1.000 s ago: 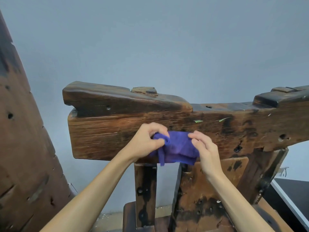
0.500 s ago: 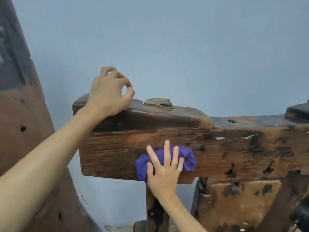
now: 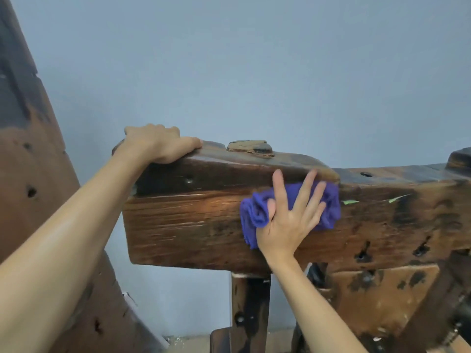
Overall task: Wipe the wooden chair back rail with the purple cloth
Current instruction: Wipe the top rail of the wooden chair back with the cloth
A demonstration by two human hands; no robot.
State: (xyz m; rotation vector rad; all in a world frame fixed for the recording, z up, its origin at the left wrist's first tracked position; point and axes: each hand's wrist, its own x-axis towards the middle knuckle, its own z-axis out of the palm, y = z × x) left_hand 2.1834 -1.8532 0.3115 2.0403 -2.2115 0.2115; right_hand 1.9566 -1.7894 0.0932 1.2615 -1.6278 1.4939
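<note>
A thick, dark, weathered wooden back rail (image 3: pixel 183 225) runs across the middle of the view, with old holes and a wooden peg on top. A bunched purple cloth (image 3: pixel 256 212) lies flat against the rail's front face. My right hand (image 3: pixel 288 220) presses on it with fingers spread, covering the cloth's middle. At the rail's left top end rests my left hand (image 3: pixel 158 145), its fingers curled over the far edge and gripping the wood.
A tall, dark wooden plank (image 3: pixel 33 200) leans at the left, close to my left arm. Under the rail stand a narrow post (image 3: pixel 249 312) and a wide back panel (image 3: pixel 377 299). A plain grey-blue wall (image 3: pixel 254 72) is behind.
My left hand let go of the cloth, rose and settled on the rail's left top end. My right hand flattened onto the cloth and slid it up and to the right.
</note>
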